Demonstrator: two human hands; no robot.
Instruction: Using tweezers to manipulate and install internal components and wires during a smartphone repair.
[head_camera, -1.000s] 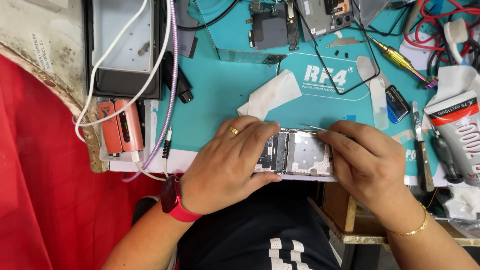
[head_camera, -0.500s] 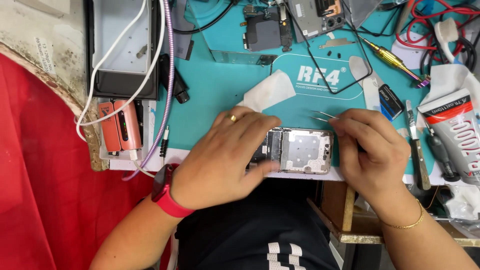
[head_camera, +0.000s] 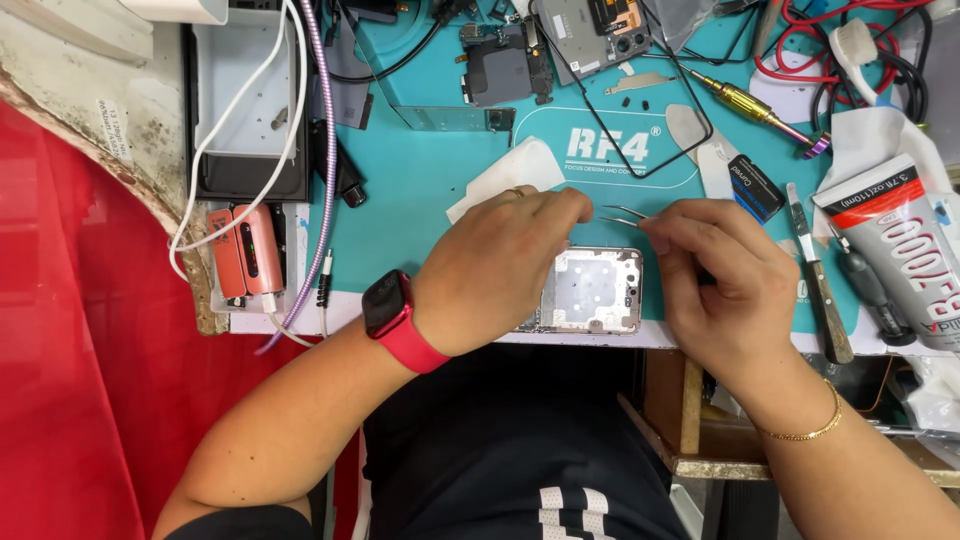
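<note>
An opened phone frame (head_camera: 595, 290), silver with its inside exposed, lies at the near edge of the teal work mat (head_camera: 420, 200). My left hand (head_camera: 495, 270) covers its left part, fingers bent over its top edge; a red watch sits on that wrist. My right hand (head_camera: 720, 280) pinches thin metal tweezers (head_camera: 622, 216), tips pointing left toward my left fingertips, just above the frame's far edge. What the tips touch is hidden.
A white cloth (head_camera: 505, 172) lies behind my left hand. A glue tube (head_camera: 905, 245), a knife-like tool (head_camera: 818, 280) and a brass screwdriver (head_camera: 752, 105) sit right. Phone parts (head_camera: 560, 45) lie at the back, cables (head_camera: 300, 150) and a pink device (head_camera: 248, 250) left.
Both hands have lifted off the middle of the phone frame toward its far edge, leaving more of it showing. The tweezers now point at my left fingertips.
</note>
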